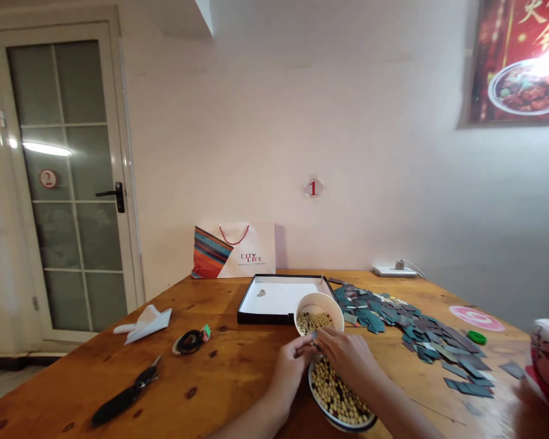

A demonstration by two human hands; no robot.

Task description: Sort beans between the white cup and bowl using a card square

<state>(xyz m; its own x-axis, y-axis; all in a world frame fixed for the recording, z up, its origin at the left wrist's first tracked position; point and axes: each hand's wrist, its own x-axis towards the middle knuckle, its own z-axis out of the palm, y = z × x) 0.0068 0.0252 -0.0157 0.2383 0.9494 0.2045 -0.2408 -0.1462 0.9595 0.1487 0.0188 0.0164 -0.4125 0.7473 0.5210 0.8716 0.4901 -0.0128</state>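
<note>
A bowl (322,407) full of beige beans with a few dark ones sits at the near edge of the wooden table (238,360). Just behind it stands a white paper cup (318,303) holding more beige beans. My left hand (291,364) is at the bowl's far left rim, its fingers curled and pinched. My right hand (345,355) reaches over the bowl towards the cup, with fingertips pressed together on a small dark thing I cannot make out. The fingertips of both hands meet between bowl and cup.
A black tray with a white inside (279,297) lies behind the cup. Several teal puzzle pieces (416,335) spread to the right. On the left are a folded white paper (147,323), a dark hair tie (190,341) and a black tool (123,397). A shopping bag (234,250) leans on the wall.
</note>
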